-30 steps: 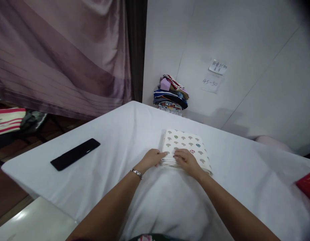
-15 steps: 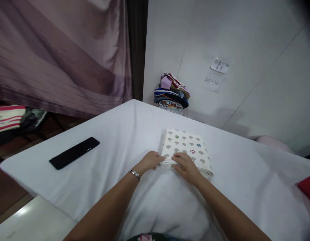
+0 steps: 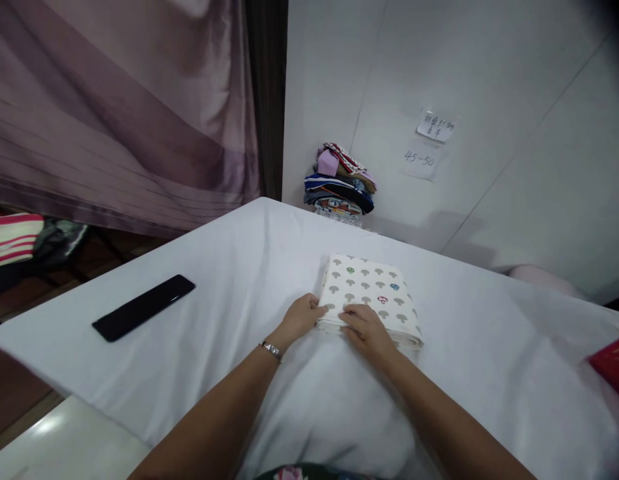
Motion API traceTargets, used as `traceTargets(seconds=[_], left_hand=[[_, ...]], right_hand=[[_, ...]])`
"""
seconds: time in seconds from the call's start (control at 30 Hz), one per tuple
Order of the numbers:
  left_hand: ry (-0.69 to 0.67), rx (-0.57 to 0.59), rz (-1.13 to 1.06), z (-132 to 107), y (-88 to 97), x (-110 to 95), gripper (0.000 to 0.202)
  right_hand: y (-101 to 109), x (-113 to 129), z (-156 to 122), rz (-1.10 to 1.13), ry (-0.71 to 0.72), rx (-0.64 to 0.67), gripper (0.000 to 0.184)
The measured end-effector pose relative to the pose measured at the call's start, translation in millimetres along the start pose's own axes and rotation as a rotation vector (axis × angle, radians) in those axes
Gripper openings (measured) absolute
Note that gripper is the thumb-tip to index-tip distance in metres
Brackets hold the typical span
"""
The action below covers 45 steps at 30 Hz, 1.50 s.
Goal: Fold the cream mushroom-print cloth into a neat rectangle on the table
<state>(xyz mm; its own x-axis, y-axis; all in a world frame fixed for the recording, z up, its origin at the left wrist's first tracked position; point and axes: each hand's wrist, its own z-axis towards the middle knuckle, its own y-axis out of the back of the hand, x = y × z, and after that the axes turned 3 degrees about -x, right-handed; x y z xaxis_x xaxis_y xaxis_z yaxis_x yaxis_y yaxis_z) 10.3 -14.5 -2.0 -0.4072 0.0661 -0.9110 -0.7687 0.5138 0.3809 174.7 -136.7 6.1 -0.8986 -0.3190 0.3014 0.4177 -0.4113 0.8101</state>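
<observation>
Since the second before, very little had moved: both hands stayed at the near edge of the folded cloth (image 3: 372, 290), and only the right hand (image 3: 367, 330) had slid a little toward the cloth's left corner.

The cloth, white with small mushroom prints, lay flat on the table (image 3: 229, 267), a little right of the middle and directly in front of the person. It was folded to a neat thick rectangle. The right hand rested on its near edge with the fingers stretched out and unclosed, the palm down, probably to keep the layers flat and together. The left hand (image 3: 302, 315) touched the near left corner with its fingers lightly bent. Whether it pinched the layers or only leaned against them, I could not tell. A thin bracelet (image 3: 272, 349) sat on the left wrist.

A black phone (image 3: 143, 308) lay well apart to the left. A pile of folded clothes (image 3: 339, 187) stood at the far edge against the wall, perhaps so it did not disturb the working place.
</observation>
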Motion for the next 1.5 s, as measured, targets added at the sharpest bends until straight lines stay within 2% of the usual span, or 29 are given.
traceTargets(seconds=[0.1, 0.2, 0.3, 0.37, 0.43, 0.5, 0.57, 0.7, 0.8, 0.93, 1.07, 1.17, 1.27, 1.37, 1.43, 1.5], left_hand=[[0.062, 0.045, 0.046, 3, 1.6, 6, 0.030], [0.062, 0.049, 0.109, 0, 3.7, 3, 0.028], [-0.007, -0.048, 0.288, -9, 4.1, -9, 0.025], [-0.167, -0.184, 0.435, -15, 1.6, -20, 0.024], [-0.412, -0.265, 0.511, -19, -3.8, -29, 0.028], [-0.640, -0.223, 0.550, -18, -11.3, -33, 0.033], [-0.715, -0.138, 0.607, -13, -19.1, -29, 0.037], [-0.584, -0.078, 0.678, -1, -28.7, -9, 0.042], [-0.562, -0.066, 0.656, 3, -28.7, 0, 0.045], [-0.558, -0.022, 0.571, 4, -23.6, -4, 0.045], [-0.555, -0.035, 0.509, 11, -19.4, -14, 0.037], [-0.424, -0.127, 0.473, 20, -17.7, -22, 0.035], [-0.161, -0.115, 0.338, 31, -15.0, -31, 0.049], [0.029, -0.044, 0.206, 38, -12.6, -36, 0.063], [0.051, -0.060, 0.216, 41, -12.5, -36, 0.067], [0.034, -0.106, 0.265, 41, -14.0, -35, 0.066]], right_hand=[[-5, 0, -2, -0.042, 0.021, -0.005, 0.025], [-9, 0, -4, -0.060, 0.031, -0.028, 0.026], [-11, 1, -5, -0.073, 0.038, -0.045, 0.025], [-13, 2, -5, -0.089, 0.033, -0.052, 0.024], [-15, 4, -3, -0.103, 0.022, -0.056, 0.025], [-14, 5, -2, -0.110, 0.012, -0.050, 0.024], [-11, 7, -2, -0.109, 0.011, -0.031, 0.024], [4, 6, -16, -0.118, 0.015, -0.005, 0.035], [20, -5, -39, -0.157, -0.044, -0.006, 0.039], [40, -30, -70, -0.178, -0.209, -0.046, 0.035], [51, -54, -89, -0.050, -0.447, -0.145, 0.031], [53, -69, -89, 0.130, -0.692, -0.297, 0.034], [57, -81, -80, 0.325, -0.943, -0.356, 0.040], [65, -86, -66, 0.415, -1.095, -0.265, 0.052], [69, -86, -57, 0.400, -1.146, -0.185, 0.060], [71, -86, -50, 0.397, -1.133, -0.113, 0.065]])
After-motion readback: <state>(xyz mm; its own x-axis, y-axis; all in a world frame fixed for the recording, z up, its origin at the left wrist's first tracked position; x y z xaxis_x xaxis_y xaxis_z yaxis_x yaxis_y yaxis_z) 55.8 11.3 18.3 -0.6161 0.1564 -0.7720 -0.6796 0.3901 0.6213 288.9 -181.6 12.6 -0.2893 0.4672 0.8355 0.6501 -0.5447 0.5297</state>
